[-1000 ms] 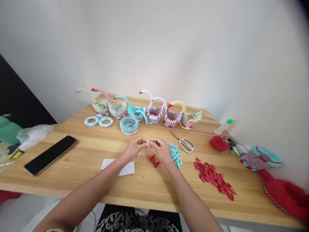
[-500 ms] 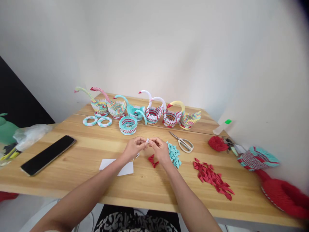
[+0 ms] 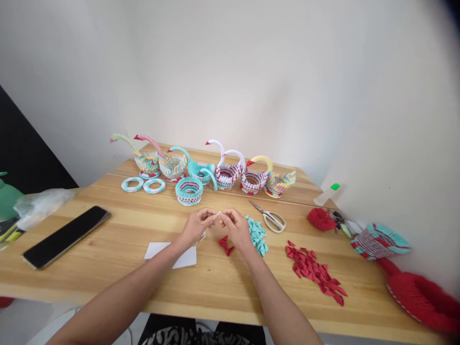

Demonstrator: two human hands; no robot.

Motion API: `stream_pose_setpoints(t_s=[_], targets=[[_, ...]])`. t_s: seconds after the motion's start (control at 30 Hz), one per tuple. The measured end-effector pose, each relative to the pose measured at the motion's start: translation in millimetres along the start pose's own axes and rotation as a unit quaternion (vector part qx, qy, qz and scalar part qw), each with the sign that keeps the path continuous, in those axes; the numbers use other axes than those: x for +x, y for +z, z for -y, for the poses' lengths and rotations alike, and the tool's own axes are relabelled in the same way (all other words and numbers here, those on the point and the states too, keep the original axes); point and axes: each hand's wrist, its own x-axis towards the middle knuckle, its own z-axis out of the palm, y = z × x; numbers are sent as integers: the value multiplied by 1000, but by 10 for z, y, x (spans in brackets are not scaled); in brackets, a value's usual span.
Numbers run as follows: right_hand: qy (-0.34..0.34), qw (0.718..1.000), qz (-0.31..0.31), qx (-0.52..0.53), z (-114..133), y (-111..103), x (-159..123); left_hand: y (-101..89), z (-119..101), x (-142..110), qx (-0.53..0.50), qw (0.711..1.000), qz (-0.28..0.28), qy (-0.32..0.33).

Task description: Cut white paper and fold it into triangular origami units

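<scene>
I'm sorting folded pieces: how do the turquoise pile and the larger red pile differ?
The turquoise pile lies beside the right hand; the larger red pile lies farther right. The turquoise pile looks compact, the red pile strung out in a longer band. Both are loose, angular pieces.

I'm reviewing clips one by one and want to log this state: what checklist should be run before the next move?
1. Small white piece pinched between left hand and right hand: ok.
2. Its shape readable: cannot tell, fingertips cover most of it.
3. Scissors out of the hands: ok, lying on the table.
4. White paper fully visible: not ok, the left forearm hides part.
5. Red pieces all together: not ok, a few lie apart from the larger red pile.
</scene>
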Motion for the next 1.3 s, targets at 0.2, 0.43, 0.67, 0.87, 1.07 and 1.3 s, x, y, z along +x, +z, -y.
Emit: stream_pose_setpoints(t_s=[0.2, 0.43, 0.67, 0.87, 1.07, 1.3], targets=[[-42, 997, -19, -56, 23, -39, -8, -12, -116, -31, -86, 993, 39, -76], [-141, 981, 38, -130, 4, -72, -4, -60, -93, -15, -125, 986, 42, -103], [-80, 991, 43, -102, 45, -71, -4, -79, -167, -26, -93, 993, 32, -59], [-64, 995, -10, -78, -23, -41, 1, -42, -140, -22, -116, 989, 77, -52], [-81, 994, -3, -79, -1, -54, 0, -31, -101, -13, -97, 994, 45, -39], [-90, 993, 4, -79, 36, -65, -14, -23, -76, -54, 51, 996, -4, 77]])
